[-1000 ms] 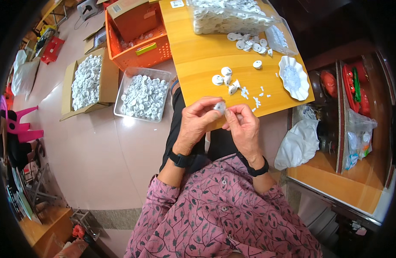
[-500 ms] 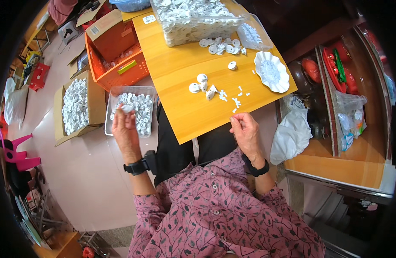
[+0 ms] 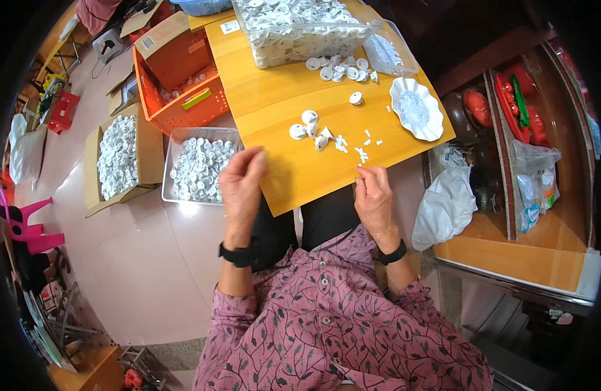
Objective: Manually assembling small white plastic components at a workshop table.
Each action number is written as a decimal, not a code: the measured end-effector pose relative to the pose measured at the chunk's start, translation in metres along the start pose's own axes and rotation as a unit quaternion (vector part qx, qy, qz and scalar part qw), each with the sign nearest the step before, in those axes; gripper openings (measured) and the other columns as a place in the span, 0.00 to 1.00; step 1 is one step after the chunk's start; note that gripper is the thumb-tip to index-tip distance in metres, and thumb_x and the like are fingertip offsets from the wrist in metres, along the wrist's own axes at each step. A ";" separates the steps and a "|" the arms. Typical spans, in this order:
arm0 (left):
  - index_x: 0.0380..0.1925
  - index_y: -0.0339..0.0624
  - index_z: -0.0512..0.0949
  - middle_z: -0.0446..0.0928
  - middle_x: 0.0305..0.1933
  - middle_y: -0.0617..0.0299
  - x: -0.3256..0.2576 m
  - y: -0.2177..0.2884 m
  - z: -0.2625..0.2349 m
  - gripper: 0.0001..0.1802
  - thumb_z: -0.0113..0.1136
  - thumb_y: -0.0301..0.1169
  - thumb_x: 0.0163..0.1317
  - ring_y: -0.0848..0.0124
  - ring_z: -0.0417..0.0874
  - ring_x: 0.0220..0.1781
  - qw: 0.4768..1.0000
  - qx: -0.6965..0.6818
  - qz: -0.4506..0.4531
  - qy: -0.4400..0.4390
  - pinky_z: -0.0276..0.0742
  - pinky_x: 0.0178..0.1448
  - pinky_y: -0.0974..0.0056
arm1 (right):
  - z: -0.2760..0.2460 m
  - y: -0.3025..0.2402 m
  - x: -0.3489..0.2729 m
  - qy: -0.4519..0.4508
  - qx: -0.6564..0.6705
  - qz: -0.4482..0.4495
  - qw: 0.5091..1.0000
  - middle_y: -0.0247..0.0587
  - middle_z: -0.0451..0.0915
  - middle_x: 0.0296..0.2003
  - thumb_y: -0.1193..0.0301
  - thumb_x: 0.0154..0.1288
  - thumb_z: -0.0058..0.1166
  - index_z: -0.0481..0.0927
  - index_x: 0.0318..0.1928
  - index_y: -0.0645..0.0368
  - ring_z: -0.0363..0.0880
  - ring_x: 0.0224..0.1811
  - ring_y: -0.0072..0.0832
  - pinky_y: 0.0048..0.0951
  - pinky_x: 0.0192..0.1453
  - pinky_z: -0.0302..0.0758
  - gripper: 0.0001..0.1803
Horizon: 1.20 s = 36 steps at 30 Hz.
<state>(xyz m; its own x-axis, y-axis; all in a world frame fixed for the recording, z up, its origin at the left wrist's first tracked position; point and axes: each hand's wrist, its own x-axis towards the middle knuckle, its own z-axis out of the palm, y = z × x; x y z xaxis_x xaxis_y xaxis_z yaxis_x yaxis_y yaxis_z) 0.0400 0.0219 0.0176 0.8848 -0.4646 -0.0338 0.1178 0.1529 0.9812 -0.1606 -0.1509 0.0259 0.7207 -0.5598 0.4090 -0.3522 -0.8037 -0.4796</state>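
Observation:
My left hand [image 3: 242,186] is in the air between the clear plastic bin [image 3: 167,186] and the table's left edge. Its thumb and fingers are loosely curved and a little apart, and nothing shows in them. Over the table's near edge, my right hand [image 3: 373,199] pinches a small white pin [image 3: 358,167] between thumb and fingertips. Several similar loose pins [image 3: 341,143] lie on the table just beyond it. To their left sits a small group of white round caps with stems [image 3: 309,117], and a single cap [image 3: 356,98] stands farther off.
A large clear tub [image 3: 307,49] heaped with white caps is at the table's far end. A scalloped white dish [image 3: 433,127] holds tiny clear-white pieces. Left of the table are an orange crate [image 3: 212,104] and a cardboard box [image 3: 150,150] of caps. Shelves [image 3: 502,247] stand right.
My left hand has moved right from over the clear bin toward the table, and the white cap it held is gone from its fingers. My right hand stays near the table edge.

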 end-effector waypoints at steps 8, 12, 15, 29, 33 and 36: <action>0.45 0.36 0.83 0.75 0.32 0.58 0.002 0.000 0.079 0.12 0.65 0.23 0.60 0.73 0.76 0.30 0.948 0.267 0.157 -0.070 0.74 0.35 0.66 | 0.000 0.004 -0.004 0.005 0.019 0.042 0.999 0.53 0.73 0.45 0.81 0.64 0.54 0.77 0.50 0.64 0.80 0.44 0.50 0.42 0.44 0.80 0.13; 0.45 0.38 0.84 0.76 0.34 0.53 0.009 -0.012 0.090 0.13 0.63 0.22 0.59 0.63 0.80 0.31 0.921 0.326 0.203 -0.060 0.76 0.37 0.62 | 0.000 0.005 -0.002 0.005 0.003 0.026 1.000 0.52 0.73 0.45 0.81 0.64 0.54 0.77 0.51 0.64 0.80 0.43 0.49 0.42 0.43 0.80 0.14; 0.42 0.38 0.84 0.76 0.34 0.52 0.010 -0.015 0.095 0.10 0.64 0.23 0.59 0.61 0.81 0.31 0.911 0.354 0.205 -0.056 0.77 0.37 0.61 | 0.000 0.005 -0.003 -0.009 -0.026 0.011 1.000 0.51 0.73 0.44 0.80 0.64 0.55 0.77 0.53 0.66 0.80 0.43 0.48 0.41 0.44 0.79 0.16; 0.42 0.31 0.80 0.84 0.35 0.56 0.001 -0.005 0.065 0.11 0.62 0.30 0.69 0.75 0.83 0.30 0.979 -0.108 -0.136 -0.109 0.81 0.37 0.72 | 0.004 -0.003 -0.012 0.005 -0.111 -0.088 0.990 0.43 0.77 0.41 0.81 0.60 0.59 0.82 0.45 0.67 0.80 0.42 0.36 0.36 0.44 0.75 0.11; 0.43 0.31 0.79 0.84 0.36 0.55 -0.003 -0.009 0.060 0.12 0.62 0.31 0.69 0.73 0.85 0.31 0.970 -0.161 -0.154 -0.095 0.82 0.38 0.72 | 0.006 0.000 -0.010 0.026 -0.110 -0.116 0.987 0.41 0.77 0.38 0.80 0.59 0.61 0.82 0.39 0.64 0.81 0.39 0.36 0.34 0.42 0.75 0.07; 0.43 0.31 0.79 0.84 0.37 0.55 -0.007 -0.010 0.060 0.11 0.62 0.30 0.69 0.73 0.85 0.32 0.966 -0.179 -0.157 -0.102 0.83 0.38 0.71 | 0.006 -0.001 -0.011 0.023 -0.116 -0.116 0.986 0.42 0.77 0.38 0.80 0.59 0.60 0.81 0.37 0.63 0.81 0.39 0.37 0.34 0.41 0.75 0.05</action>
<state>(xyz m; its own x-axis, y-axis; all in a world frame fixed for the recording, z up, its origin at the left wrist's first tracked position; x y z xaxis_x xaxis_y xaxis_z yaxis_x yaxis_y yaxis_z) 0.0060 -0.0290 0.0192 0.6773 -0.6941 -0.2440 0.5461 0.2520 0.7989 -0.1642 -0.1432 0.0170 0.7712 -0.3602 0.5248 -0.3123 -0.9325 -0.1812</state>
